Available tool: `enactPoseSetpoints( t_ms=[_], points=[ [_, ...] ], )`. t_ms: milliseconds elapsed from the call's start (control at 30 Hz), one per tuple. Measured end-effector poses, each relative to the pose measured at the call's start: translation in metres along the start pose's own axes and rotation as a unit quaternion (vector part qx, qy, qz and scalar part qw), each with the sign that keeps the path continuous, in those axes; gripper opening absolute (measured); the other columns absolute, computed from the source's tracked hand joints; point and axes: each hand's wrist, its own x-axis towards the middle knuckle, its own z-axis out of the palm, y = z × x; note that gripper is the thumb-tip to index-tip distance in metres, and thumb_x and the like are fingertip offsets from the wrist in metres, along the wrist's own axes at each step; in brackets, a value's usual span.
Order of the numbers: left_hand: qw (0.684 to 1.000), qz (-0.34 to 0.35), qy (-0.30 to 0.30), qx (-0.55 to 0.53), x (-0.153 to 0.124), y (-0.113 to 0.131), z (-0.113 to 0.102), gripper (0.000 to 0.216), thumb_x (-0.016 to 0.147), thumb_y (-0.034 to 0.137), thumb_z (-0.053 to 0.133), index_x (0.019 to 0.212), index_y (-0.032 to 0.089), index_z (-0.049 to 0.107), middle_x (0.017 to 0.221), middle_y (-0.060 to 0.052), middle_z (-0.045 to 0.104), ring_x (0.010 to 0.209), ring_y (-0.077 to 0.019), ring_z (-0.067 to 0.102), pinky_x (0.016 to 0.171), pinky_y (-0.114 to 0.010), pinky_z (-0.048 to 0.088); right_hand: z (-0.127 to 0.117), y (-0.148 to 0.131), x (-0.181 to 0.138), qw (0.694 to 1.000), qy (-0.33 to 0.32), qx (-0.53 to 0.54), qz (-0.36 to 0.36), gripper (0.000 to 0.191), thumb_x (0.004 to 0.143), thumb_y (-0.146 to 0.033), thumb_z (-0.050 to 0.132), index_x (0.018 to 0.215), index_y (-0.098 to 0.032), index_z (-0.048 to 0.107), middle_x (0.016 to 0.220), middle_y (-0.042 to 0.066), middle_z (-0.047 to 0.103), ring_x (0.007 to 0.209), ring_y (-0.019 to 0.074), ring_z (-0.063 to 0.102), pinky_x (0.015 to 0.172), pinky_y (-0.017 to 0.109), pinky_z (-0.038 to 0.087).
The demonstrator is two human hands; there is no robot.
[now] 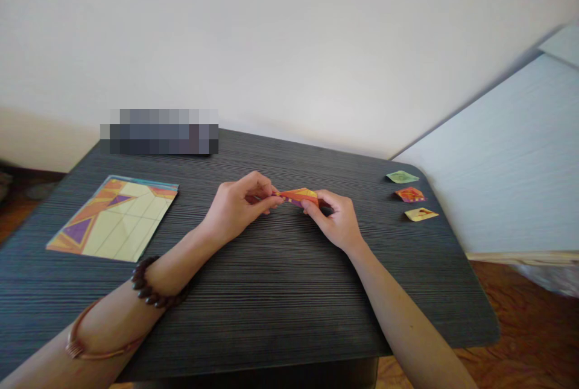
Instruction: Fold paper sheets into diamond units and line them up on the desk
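Between my two hands, above the middle of the dark table, is a small folded paper (298, 196) in orange, yellow and purple. My left hand (242, 202) pinches its narrow left tip between thumb and fingers. At the paper's wider right end, my right hand (335, 214) grips it, with the thumb on the near face and the fingers behind. The fingers hide parts of both ends. On the left wrist are a dark bead bracelet (147, 283) and a copper-coloured bangle (85, 332).
A stack of patterned paper sheets (131, 220) lies on the table (271, 304) at left. Three small folded papers stand in a column at right: green (402, 177), red-orange (411, 195) and yellow (421, 214). A pixelated object (163, 132) sits by the wall; a pale panel (506, 160) borders the right.
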Motion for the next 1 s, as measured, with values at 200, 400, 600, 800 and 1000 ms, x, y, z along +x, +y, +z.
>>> enactPoseSetpoints(
  t_ms=[200,400,600,800,1000],
  points=[
    [0.998,0.045,0.011,0.048,-0.0001,-0.0002,-0.0016,0.019,0.076,0.032,0.066,0.074,0.016,0.057,0.081,-0.001,0.070,0.062,-0.0109,0.065,0.065,-0.023,0.056,-0.0005,-0.0052,0.0005,0.998,-0.024,-0.016,-0.051,0.018,0.080,-0.029,0.063,0.095,-0.020,0.067,0.087,0.002,0.069,0.075,0.0143,0.062,0.070,0.026,0.047],
    [0.991,0.072,0.045,0.101,-0.0001,-0.0007,-0.0012,0.015,0.076,0.032,0.067,0.080,0.018,0.062,0.082,0.001,0.071,0.066,-0.0108,0.066,0.064,-0.020,0.055,0.0020,-0.0064,-0.0005,0.997,0.004,-0.026,-0.073,0.012,0.082,-0.026,0.060,0.091,-0.021,0.068,0.085,0.002,0.070,0.073,0.0137,0.063,0.068,0.026,0.048],
    [0.987,0.102,0.048,0.117,0.0000,-0.0008,-0.0026,0.013,0.078,0.031,0.065,0.085,0.019,0.065,0.088,0.002,0.072,0.073,-0.0115,0.067,0.066,-0.020,0.055,0.0031,-0.0062,-0.0013,0.994,0.032,-0.037,-0.101,0.009,0.083,-0.023,0.060,0.087,-0.020,0.067,0.083,0.002,0.069,0.071,0.0126,0.062,0.067,0.025,0.048],
    [0.986,0.111,0.066,0.109,-0.0007,-0.0001,-0.0018,0.015,0.080,0.030,0.064,0.089,0.019,0.062,0.091,0.000,0.072,0.075,-0.0125,0.068,0.064,-0.021,0.055,0.0038,-0.0071,-0.0020,0.991,0.038,-0.049,-0.121,0.010,0.083,-0.022,0.059,0.089,-0.020,0.066,0.085,0.002,0.069,0.073,0.0127,0.063,0.068,0.026,0.049],
    [0.980,0.134,0.064,0.134,-0.0006,-0.0016,-0.0015,0.012,0.081,0.030,0.062,0.084,0.019,0.063,0.091,0.000,0.072,0.073,-0.0113,0.067,0.068,-0.021,0.055,0.0043,-0.0075,-0.0020,0.990,0.038,-0.051,-0.126,0.008,0.083,-0.020,0.059,0.087,-0.019,0.066,0.084,0.002,0.069,0.072,0.0123,0.063,0.067,0.025,0.049]
  ],
)
